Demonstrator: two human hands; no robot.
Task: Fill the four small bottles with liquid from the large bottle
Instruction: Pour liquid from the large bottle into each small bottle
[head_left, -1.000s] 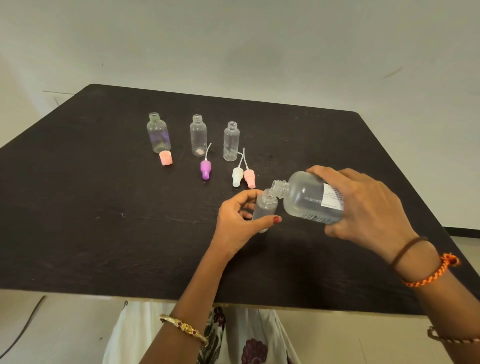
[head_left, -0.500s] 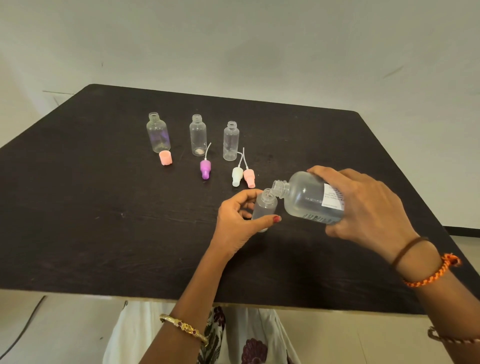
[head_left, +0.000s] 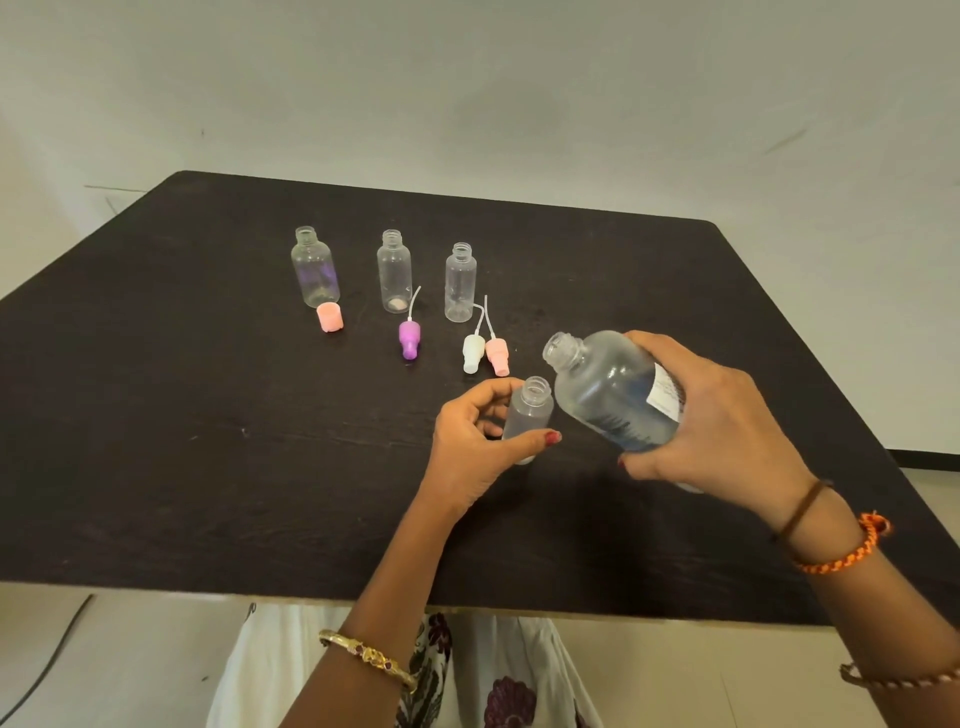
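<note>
The large bottle (head_left: 613, 395) is held off the black table (head_left: 156, 441), tilted, its long axis running from the lower right up to the upper left, with its open mouth pointing up and away to the left. The right hand (head_left: 717, 426) grips it round the lower body, fingers curled over the labelled side and thumb underneath; clear liquid sits low in the gripped end. Just left of those fingers, touching or nearly touching the big bottle's shoulder, the small bottle (head_left: 530, 415) stands roughly upright with its open neck up. The left hand (head_left: 478, 447) holds it, thumb across the front and fingers curled behind. How much liquid it holds cannot be told.

Beyond the left fingers lie a white spray cap (head_left: 473, 353) and a pink spray cap (head_left: 497, 356) side by side, thin tubes pointing away. Further left lies a purple spray cap (head_left: 409, 339), then a peach cap (head_left: 330, 317). Behind these, three uncapped clear bottles stand upright in a row: the left bottle (head_left: 314, 270), middle bottle (head_left: 394, 273) and right bottle (head_left: 460, 283), all looking empty.
</note>
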